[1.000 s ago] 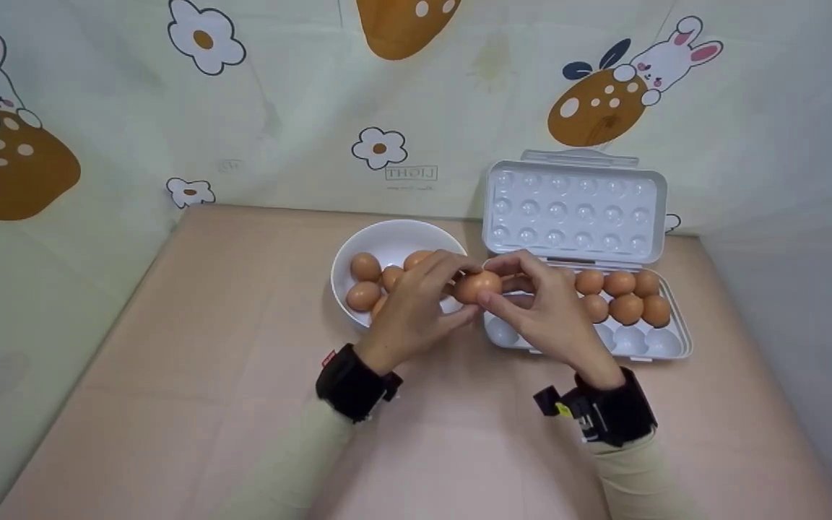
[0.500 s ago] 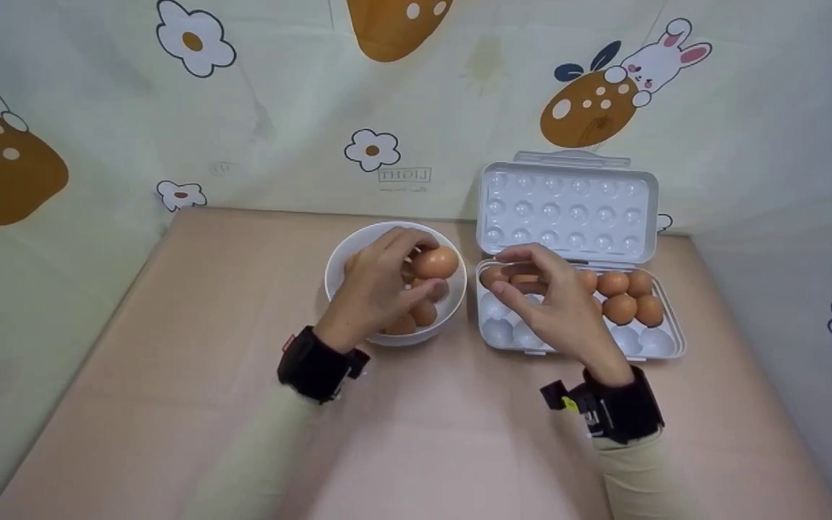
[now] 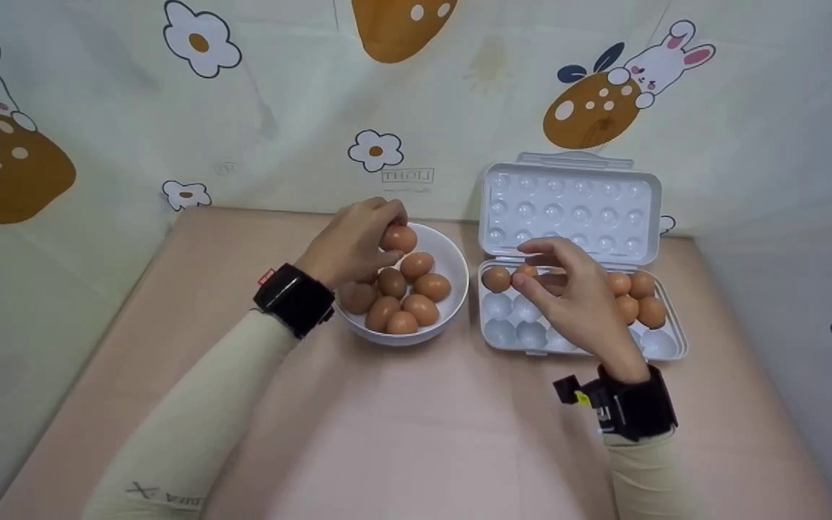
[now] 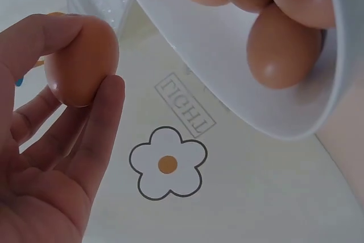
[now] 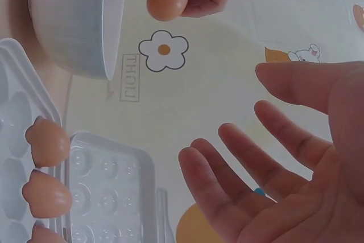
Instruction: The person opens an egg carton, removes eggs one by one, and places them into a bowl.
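Egg [image 4: 86,64] in left hand [image 4: 48,180]

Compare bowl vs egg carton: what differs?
The bowl is round; the egg carton is rectangular. The egg carton has an open lid; the bowl shows none. Eggs lie jumbled in the bowl, but in separate cups in the egg carton. Both hold brown eggs.

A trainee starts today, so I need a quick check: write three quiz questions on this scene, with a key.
1. Which hand holds an egg?
2. True or false: the lid of the carton stands open.
3. Seen from the head camera, where is the bowl? A: right of the carton; B: left of the carton; C: inside the carton.
Key: 1. The left hand. 2. True. 3. B.
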`<state>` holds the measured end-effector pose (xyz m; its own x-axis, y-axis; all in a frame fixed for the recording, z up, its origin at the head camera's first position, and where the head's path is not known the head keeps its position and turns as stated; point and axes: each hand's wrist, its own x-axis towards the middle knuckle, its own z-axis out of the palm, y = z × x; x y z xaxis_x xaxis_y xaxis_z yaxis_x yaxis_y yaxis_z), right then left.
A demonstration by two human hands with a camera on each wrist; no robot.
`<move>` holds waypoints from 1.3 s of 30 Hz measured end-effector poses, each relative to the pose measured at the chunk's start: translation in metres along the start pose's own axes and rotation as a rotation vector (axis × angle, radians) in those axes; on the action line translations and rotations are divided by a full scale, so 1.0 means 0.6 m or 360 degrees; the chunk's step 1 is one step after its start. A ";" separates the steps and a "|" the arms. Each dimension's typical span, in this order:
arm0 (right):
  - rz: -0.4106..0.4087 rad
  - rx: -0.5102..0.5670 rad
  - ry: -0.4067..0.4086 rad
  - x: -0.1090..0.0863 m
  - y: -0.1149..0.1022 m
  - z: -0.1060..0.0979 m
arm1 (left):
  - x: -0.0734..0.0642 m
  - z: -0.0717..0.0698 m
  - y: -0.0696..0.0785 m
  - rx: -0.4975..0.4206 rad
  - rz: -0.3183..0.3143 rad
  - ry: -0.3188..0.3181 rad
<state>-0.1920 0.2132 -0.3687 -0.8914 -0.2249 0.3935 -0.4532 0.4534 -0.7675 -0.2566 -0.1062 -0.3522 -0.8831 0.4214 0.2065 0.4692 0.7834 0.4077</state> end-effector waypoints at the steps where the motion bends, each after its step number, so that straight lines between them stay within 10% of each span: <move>1: 0.0004 -0.0007 -0.0001 0.000 0.001 0.000 | 0.004 0.001 -0.004 0.0018 -0.0023 -0.0030; 12: -0.0002 -0.0133 -0.0048 0.001 0.004 -0.002 | 0.032 0.024 -0.035 0.0184 -0.0142 -0.0274; 39: -0.0019 -0.0076 -0.0051 -0.001 0.003 -0.004 | 0.058 0.051 -0.032 0.0357 -0.0164 -0.0442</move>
<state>-0.1925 0.2162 -0.3691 -0.8861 -0.2576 0.3854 -0.4635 0.4908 -0.7377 -0.2962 -0.0929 -0.3801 -0.9040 0.4186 -0.0870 0.3954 0.8960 0.2021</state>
